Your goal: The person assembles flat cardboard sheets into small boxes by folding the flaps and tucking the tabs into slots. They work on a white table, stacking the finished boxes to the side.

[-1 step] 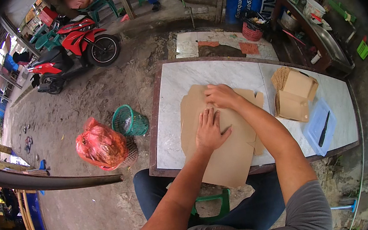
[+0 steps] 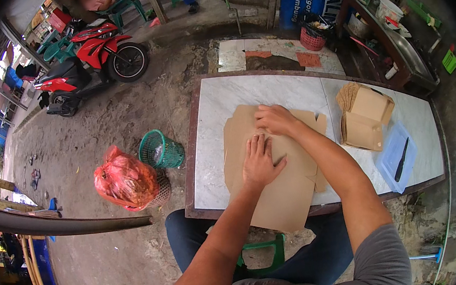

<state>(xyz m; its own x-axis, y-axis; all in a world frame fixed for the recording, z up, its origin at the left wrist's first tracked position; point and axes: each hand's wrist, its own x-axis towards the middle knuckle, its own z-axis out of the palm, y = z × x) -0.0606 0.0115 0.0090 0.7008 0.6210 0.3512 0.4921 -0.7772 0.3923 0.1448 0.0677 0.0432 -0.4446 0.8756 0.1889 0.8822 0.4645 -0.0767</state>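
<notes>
Head view, left hand (image 2: 262, 164): I am resting it palm down on the cardboard (image 2: 283, 206), fingers pointing forward and thumb out to the side, gripping nothing.
Right hand (image 2: 274, 119): I am holding it curled just beyond my left fingertips; whether its fingers are pinching something or only pressing, I cannot tell.
Cardboard: It is lying flat on the desk (image 2: 211, 144) under both hands, its near end jutting past the edge over my lap.
Notched flaps (image 2: 321, 123): They are sticking out along the right side, unfolded.
Step under my fingers: I am judging this as handwork on the flat cardboard, the left hand bracing, the right doing the finer part.
Next move: To my mind it is calling for a firm left palm, lest the sheet slip, and even pressure from the right fingers.
Brown cartons (image 2: 361, 133): They are sitting apart, to the right.
Knife (image 2: 402, 159): It is lying on the blue tray (image 2: 386, 164), neither hand touching it.
</notes>
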